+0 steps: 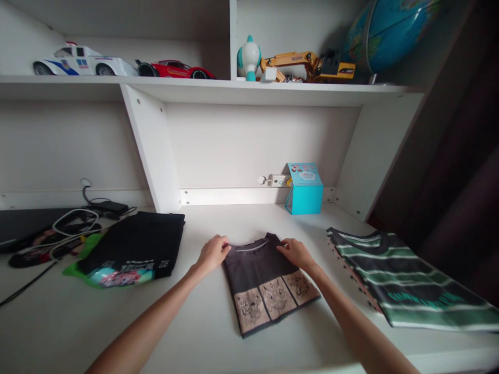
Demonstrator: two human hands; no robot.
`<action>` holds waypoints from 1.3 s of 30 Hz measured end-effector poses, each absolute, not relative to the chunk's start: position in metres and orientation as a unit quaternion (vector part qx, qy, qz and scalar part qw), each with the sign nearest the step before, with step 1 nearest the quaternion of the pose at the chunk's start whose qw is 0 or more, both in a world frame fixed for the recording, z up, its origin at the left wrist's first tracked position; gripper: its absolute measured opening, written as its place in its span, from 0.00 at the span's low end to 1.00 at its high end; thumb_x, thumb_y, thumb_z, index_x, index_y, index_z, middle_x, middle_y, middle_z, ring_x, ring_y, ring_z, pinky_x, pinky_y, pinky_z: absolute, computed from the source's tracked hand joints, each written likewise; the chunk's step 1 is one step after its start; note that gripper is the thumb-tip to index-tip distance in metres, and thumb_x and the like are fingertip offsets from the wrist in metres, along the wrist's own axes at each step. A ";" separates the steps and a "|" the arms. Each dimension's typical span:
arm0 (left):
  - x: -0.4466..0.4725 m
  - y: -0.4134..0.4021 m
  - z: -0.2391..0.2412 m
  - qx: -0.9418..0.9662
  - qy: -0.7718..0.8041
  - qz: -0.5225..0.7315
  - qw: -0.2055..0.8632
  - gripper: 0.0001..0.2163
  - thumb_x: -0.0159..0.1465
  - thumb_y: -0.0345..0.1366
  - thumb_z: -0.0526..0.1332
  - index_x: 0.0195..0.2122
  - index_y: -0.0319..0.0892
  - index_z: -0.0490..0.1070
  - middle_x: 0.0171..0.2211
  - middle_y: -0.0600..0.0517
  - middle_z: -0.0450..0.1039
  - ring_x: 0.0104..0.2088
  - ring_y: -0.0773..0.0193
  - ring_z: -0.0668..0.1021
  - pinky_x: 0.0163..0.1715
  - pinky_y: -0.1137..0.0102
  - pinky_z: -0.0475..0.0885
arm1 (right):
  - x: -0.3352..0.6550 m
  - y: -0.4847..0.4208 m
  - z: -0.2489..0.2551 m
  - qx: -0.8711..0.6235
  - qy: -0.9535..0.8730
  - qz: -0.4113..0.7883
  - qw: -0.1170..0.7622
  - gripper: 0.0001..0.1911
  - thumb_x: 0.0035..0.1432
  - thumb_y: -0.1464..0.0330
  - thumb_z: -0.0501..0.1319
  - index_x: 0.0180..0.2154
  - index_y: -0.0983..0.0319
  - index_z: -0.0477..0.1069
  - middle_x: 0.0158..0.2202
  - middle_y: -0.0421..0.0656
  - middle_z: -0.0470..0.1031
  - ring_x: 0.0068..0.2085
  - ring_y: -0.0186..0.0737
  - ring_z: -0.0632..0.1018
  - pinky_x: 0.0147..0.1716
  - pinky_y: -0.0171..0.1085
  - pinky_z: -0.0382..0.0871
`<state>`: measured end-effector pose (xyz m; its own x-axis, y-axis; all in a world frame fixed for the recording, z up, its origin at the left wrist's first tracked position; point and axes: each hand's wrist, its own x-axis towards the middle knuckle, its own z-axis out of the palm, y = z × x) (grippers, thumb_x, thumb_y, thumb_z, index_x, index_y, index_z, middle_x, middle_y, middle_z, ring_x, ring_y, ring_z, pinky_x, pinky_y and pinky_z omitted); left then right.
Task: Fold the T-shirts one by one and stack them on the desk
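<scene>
A dark T-shirt (pixel 249 272) with a band of three tan cartoon panels lies folded into a near-square on the white desk (pixel 187 332). Its neckline faces the back of the desk. At the shirt's upper left corner, my left hand (pixel 213 253) pinches the cloth between thumb and fingers. My right hand (pixel 295 253) grips the upper right shoulder edge in the same way. Right of it rests a green, black and white striped shirt (pixel 409 275), folded, with a pinkish edge showing underneath.
To the left lie a black folded garment (pixel 136 244), a green bag-like item (pixel 74 267), a white cable (pixel 58 223) and a black adapter (pixel 111 208). A turquoise desk calendar (pixel 306 192) stands at the back. Toy cars, an excavator (pixel 312 65) and a globe (pixel 390 36) occupy the upper shelf.
</scene>
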<state>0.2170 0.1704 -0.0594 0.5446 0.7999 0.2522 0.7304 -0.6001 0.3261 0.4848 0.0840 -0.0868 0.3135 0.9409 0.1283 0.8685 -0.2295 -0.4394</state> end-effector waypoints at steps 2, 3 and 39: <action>0.215 0.170 -0.060 0.872 0.404 0.242 0.133 0.04 0.59 0.33 0.54 0.29 0.41 0.66 0.30 0.52 0.68 0.32 0.65 0.72 0.34 0.72 0.67 | 0.482 0.091 -0.089 -0.779 -0.576 0.082 0.232 0.12 0.58 0.62 0.57 0.37 0.65 0.68 0.34 0.40 0.72 0.35 0.35 0.73 0.38 0.40 0.67; 0.215 0.169 -0.060 0.865 0.391 0.264 0.169 0.04 0.59 0.34 0.54 0.30 0.41 0.66 0.30 0.52 0.68 0.31 0.66 0.72 0.33 0.72 0.68 | 0.482 0.094 -0.090 -0.778 -0.574 0.081 0.241 0.11 0.58 0.63 0.57 0.37 0.65 0.68 0.34 0.40 0.72 0.35 0.34 0.73 0.37 0.40 0.67; 0.317 0.061 -0.005 0.881 0.240 0.294 0.281 0.17 0.58 0.30 0.53 0.49 0.41 0.68 0.51 0.46 0.67 0.31 0.66 0.75 0.35 0.72 0.72 | 0.557 -0.082 -0.020 -0.747 -0.554 -0.011 0.367 0.17 0.53 0.65 0.52 0.45 0.57 0.71 0.33 0.41 0.76 0.31 0.40 0.75 0.30 0.34 0.65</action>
